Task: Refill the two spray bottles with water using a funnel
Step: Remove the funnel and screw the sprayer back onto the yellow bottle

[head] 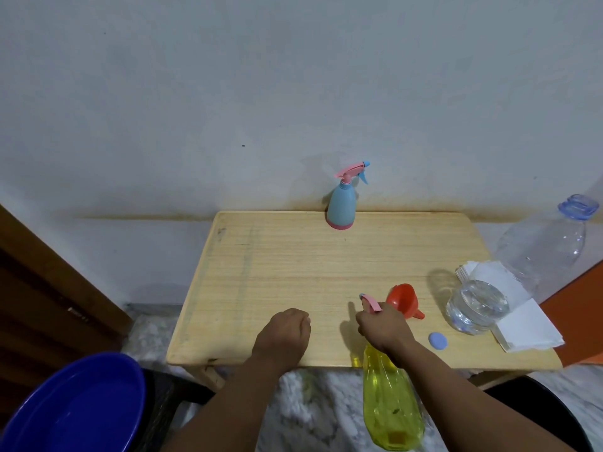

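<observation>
A: Pale wall behind, and a small wooden table [293, 272] pushed against it. Where do the 2 bottles stand?

B: 1 blue bottle [341, 203] is upright at the far edge, sprayer on, well apart from both hands. 1 yellow bottle [391, 406] hangs off the near edge, its long axis running from the table edge down toward the person, sprayer end uppermost.

A: Who has it?

B: The right hand [383, 327] is curled round its neck and pink sprayer [370, 301]. The left hand [284, 334] rests on the table beside it with fingers loosely curled, holding nothing.

A: And the funnel?

B: The red funnel [404, 301] lies on its side just past the right hand, mouth toward the wall, spout pointing right. That hand is nearer to it, but busy. So, I judge, the sprayer must come off first, probably with the left hand steadying the yellow bottle.

A: Water?

B: A big clear jug [522, 269] is tilted on the right, some water in it, its blue cap [437, 340] lying on the table nearby. White napkins [528, 327] sit under it.

A: Anything unclear?

B: The right hand covers the yellow bottle's neck, so I cannot tell whether the sprayer is loosened. The water level in either bottle is hard to read. A blue basin [75, 406] is cut off at the lower left.
</observation>
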